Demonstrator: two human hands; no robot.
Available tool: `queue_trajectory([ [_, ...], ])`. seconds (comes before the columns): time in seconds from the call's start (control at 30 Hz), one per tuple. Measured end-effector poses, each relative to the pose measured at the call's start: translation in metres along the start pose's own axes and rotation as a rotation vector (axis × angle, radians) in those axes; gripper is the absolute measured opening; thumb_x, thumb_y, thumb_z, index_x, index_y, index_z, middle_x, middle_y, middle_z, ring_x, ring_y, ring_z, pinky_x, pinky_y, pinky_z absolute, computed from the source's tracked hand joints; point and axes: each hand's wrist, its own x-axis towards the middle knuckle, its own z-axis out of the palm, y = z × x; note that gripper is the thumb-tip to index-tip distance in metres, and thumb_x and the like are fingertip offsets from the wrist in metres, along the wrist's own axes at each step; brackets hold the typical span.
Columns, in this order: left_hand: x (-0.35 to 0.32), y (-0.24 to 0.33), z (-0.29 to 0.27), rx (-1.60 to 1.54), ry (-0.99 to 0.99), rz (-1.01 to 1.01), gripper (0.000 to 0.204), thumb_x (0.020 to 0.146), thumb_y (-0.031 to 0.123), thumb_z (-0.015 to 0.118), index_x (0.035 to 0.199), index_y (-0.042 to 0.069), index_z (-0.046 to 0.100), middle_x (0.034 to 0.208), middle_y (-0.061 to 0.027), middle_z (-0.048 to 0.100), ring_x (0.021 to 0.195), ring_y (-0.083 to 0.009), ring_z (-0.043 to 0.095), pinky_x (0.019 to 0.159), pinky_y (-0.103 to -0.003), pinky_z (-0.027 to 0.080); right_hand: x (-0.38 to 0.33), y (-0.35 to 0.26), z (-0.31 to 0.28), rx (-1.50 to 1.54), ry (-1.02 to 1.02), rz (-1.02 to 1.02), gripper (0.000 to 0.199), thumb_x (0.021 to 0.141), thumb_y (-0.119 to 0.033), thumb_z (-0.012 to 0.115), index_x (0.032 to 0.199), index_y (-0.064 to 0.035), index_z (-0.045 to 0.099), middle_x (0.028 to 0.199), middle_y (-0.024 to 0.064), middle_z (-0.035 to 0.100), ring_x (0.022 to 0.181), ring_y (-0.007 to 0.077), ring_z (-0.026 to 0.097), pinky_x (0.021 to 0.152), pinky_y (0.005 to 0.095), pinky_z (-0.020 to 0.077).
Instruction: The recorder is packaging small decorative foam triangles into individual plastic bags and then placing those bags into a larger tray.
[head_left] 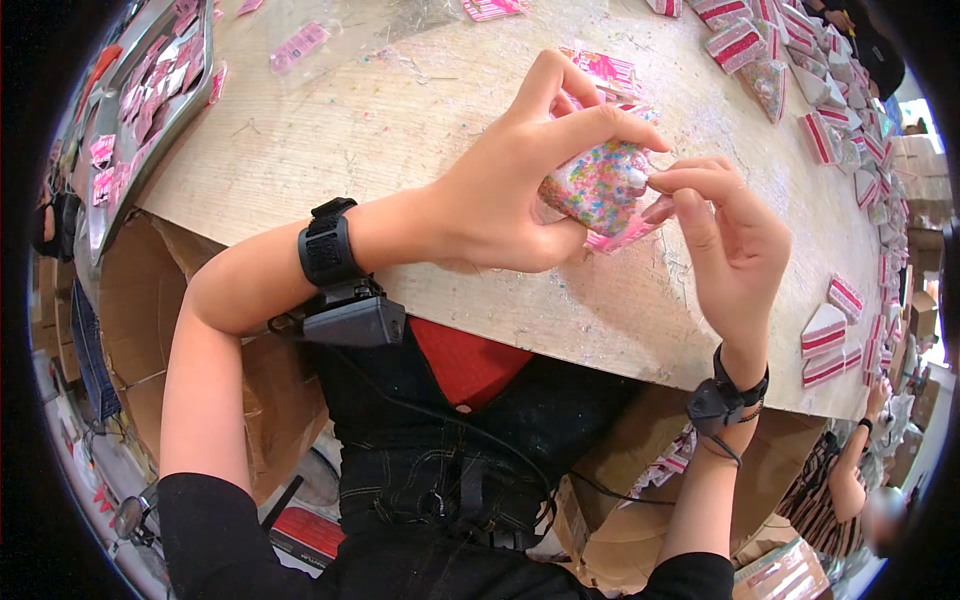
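Sprinkle-covered wedge (603,190), between the two hands, over the tabletop (390,150). Farthest left, a metal tray (208,60) holds small pink packets (150,100). Next, the left hand (510,180) grips the wedge, fingers over its top and thumb below. At the wedge's right end, the right hand (735,230) has thumb and forefinger bent close together beside a white tip (637,180); whether they pinch anything I cannot tell. Farther right, white-and-pink wedges (825,330) lie in clusters.
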Motion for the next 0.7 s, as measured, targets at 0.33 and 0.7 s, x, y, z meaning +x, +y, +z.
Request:
queue_trajectory([
  [0.33,0.001,-0.002,-0.002,0.02,0.0,0.106,0.062,0.057,0.007,0.065,0.119,0.007,0.062,0.104,-0.0088,0.052,0.102,-0.0253,0.043,0.091,-0.035,0.038,0.001,0.009,-0.001,0.443,-0.116,0.251,0.019,0.093,-0.013,0.064,0.101,0.0034,0.062,0.098,0.0071,0.064,0.089,0.0121,0.061,0.078,0.0264,0.0494],
  [0.7,0.006,0.001,-0.01,0.083,0.061,0.127,0.066,0.055,0.008,0.067,0.121,0.006,0.06,0.106,-0.0087,0.051,0.102,-0.0248,0.042,0.092,-0.033,0.036,0.016,0.049,-0.045,-0.347,-0.367,0.11,0.027,0.079,-0.014,0.073,0.104,-0.0058,0.066,0.089,0.006,0.059,0.081,0.0158,0.059,0.073,0.0287,0.0462],
])
